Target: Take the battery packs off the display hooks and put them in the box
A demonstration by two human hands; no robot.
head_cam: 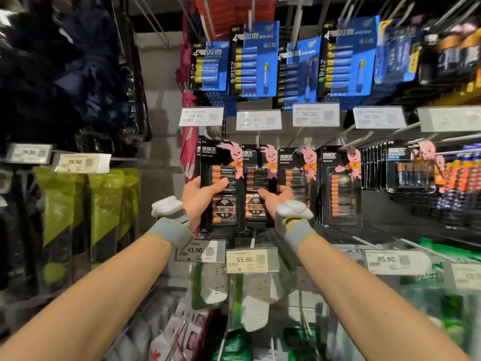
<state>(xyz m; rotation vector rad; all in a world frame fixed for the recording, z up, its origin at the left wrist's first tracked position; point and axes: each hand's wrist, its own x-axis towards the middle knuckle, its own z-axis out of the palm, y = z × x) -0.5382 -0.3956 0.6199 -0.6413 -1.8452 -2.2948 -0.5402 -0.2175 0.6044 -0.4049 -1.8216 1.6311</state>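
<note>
Black battery packs with a pink rabbit hang in a row on display hooks at mid height. My left hand (199,195) grips the leftmost black pack (223,204), thumb across its front. My right hand (274,198) holds the second black pack (256,178) from its right side, thumb on its front. Both packs still hang near their hooks. Two further black packs (338,188) hang to the right. Blue battery packs (256,61) fill the row above. No box is in view.
Price tags (246,260) jut out on rails below and above the packs. White power strips (256,300) hang beneath. Dark and green bagged goods (62,204) fill the left shelf. More battery packs (406,168) crowd the right side.
</note>
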